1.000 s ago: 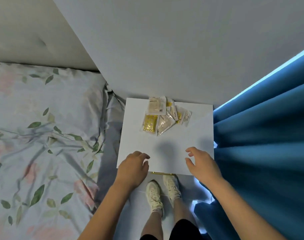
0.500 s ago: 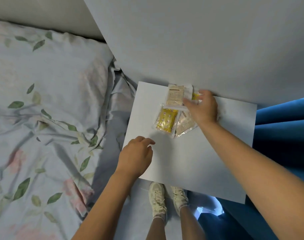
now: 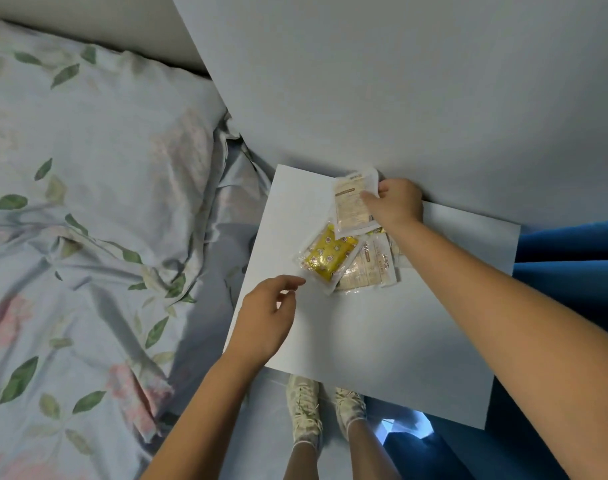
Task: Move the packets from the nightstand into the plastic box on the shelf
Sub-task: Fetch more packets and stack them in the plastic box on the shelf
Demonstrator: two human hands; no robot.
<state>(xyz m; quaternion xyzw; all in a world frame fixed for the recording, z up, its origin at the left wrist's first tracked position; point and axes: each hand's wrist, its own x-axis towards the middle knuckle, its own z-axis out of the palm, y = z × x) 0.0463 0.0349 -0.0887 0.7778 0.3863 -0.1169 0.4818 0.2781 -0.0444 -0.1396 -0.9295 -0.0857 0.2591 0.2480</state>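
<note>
My right hand (image 3: 396, 204) is at the back of the white nightstand (image 3: 382, 344), close to the wall (image 3: 399, 81). Thumb and fingers pinch the right edge of a beige printed packet (image 3: 351, 202), which tilts up off the pile. The rest of the packets sit just below it in an overlapping heap: a yellow patterned packet (image 3: 325, 259) in clear wrap on the left, a pale clear packet (image 3: 368, 268) with printing on the right, partly under my right forearm. A bit of another yellow packet peeks out between them, too covered to tell more.

My left hand (image 3: 264, 323) hovers over the front-left part of the nightstand, fingers loosely curled and a little apart, holding nothing. The index tip is near the corner of the yellow patterned packet; can't tell if it touches.

Left of the nightstand is a bed with floral leaf-print bedding (image 3: 88, 237) and a pillow. Blue curtain (image 3: 572, 258) to the right. My white sneakers (image 3: 325, 410) show on the floor under the nightstand's front edge. The plastic box and shelf are out of frame.
</note>
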